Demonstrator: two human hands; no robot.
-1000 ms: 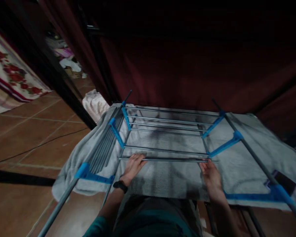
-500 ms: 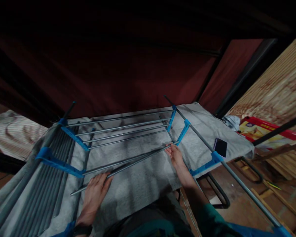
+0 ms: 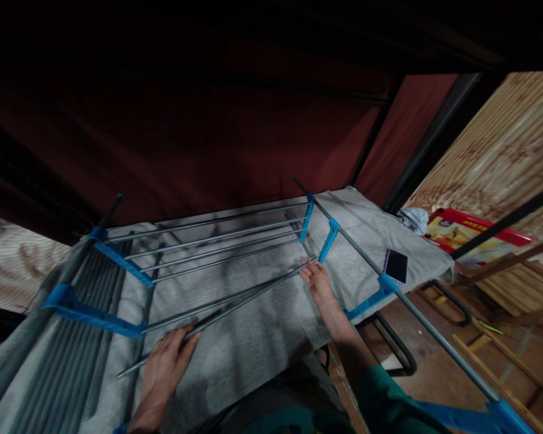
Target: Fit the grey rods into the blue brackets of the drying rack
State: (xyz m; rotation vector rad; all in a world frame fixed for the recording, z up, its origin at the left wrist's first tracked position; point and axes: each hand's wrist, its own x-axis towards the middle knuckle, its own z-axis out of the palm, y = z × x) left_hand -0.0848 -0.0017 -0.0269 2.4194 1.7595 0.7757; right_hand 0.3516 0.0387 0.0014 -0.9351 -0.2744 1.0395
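My left hand [image 3: 166,363] is closed around a thin grey metal tube [image 3: 239,306] near its left end, which sticks out past the fingers. My right hand [image 3: 317,280] has its fingertips pinched at the tube's far right end, close to a blue plastic bracket [image 3: 328,241]. A second tube [image 3: 185,315] runs from the left blue bracket [image 3: 95,314] and meets the held one near my right fingers. Behind them, several rods [image 3: 221,246] span the rack frame. Exactly how the right end sits against the bracket is hidden by my fingers.
Many loose grey tubes [image 3: 67,355] lie at the left on the grey cloth [image 3: 253,343]. A phone [image 3: 396,266] rests on the right side. A long side pole [image 3: 447,340] slants toward me. Beyond are a red and yellow box [image 3: 479,235] and wooden slats [image 3: 507,295].
The view has turned slightly, so the scene sits a little further left. Both hands keep the same hold on the tube, with no clear movement against the rack.
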